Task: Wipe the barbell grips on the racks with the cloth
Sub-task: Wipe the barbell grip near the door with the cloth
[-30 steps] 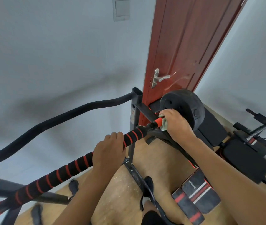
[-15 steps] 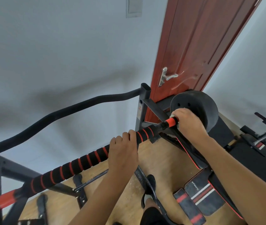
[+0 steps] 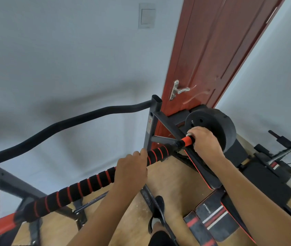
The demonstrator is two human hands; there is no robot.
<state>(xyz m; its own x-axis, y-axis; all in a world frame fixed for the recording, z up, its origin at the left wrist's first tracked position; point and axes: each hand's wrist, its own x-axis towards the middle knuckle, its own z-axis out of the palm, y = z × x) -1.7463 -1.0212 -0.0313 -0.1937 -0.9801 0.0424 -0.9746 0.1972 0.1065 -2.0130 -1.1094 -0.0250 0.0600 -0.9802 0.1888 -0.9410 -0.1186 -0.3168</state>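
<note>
Right hand [image 3: 205,142] is closed around the cloth [image 3: 188,135] on the barbell's [image 3: 80,188] red end section by the weight plate [image 3: 221,126]. Left hand [image 3: 132,168] clamps the striped foam grip [image 3: 156,154], bracing. Judging by position, the foam grip looks mostly left to wipe.

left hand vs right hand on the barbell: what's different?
The left hand grips the black-and-red striped foam grip bare; the right hand closes on the plain red section by the weight plate, with a bit of cloth showing under its fingers. The left sits nearer mid-bar, the right at the bar's end. Both wrap the same barbell from above.
</note>
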